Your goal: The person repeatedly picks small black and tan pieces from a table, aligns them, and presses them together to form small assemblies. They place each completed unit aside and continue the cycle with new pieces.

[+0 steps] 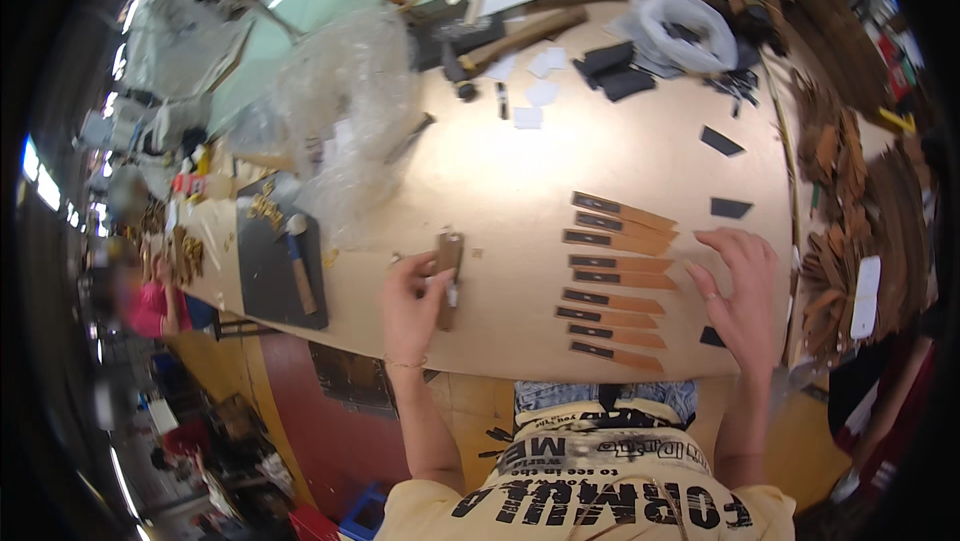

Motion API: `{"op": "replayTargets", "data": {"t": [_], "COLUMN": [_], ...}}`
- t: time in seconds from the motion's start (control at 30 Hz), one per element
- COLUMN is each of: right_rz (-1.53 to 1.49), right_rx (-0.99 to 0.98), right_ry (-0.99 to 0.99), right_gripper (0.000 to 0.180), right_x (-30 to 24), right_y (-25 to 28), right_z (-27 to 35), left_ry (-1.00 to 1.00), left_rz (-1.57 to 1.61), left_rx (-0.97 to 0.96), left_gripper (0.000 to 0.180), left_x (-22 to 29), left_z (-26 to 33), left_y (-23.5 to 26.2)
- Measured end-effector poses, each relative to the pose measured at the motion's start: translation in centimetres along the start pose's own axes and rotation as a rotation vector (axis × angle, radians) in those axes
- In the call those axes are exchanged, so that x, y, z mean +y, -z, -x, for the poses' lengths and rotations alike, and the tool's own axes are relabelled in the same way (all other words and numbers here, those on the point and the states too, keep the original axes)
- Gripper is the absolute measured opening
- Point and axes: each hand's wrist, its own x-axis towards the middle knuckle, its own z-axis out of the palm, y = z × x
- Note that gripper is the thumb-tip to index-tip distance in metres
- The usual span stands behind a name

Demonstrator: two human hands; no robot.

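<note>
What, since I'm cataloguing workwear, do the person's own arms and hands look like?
The left hand and right hand are ungloved, and both forearms are bare. A thin, gold-coloured bracelet circles the left wrist. The shirt is pale yellow, printed in black.

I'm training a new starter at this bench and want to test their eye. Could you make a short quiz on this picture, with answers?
1. True or false: the tan strips in the row have their black ends pointing toward the right hand.
2. Where does the hammer lie? A. To the left of the row. B. To the right of the row. C. On top of the row.
3. What does the left hand hold?

Key:
1. False; the black ends point left, away from that hand.
2. A, on the dark board.
3. A brown strip.
</note>
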Motion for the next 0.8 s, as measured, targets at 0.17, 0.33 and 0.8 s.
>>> {"op": "replayTargets", "data": {"t": [0.17, 0.33, 0.8], "right_rz": [0.069, -0.01, -0.045], "right_rx": [-0.02, -0.047, 0.043], "right_ry": [-0.042, -0.062, -0.115], "right_gripper": [0.027, 0.023, 0.022], "right_x": [1.9, 2.7, 4.2], "right_y": [-1.2, -2.4, -1.7], "right_z": [0.7, 0.9, 4.3], "left_ry": [-0.522, -0.703, -1.324], "left_rz": [-0.578, -0.296, -0.729], "left_rx": [0.393, 0.075, -0.344], "left_gripper": [0.024, 0.023, 0.014], "left_x": [-2.0, 2.9, 9.1], "left_z": [-0.7, -1.0, -5.5], "left_y": [-1.3, -6.3, -14.0]}}
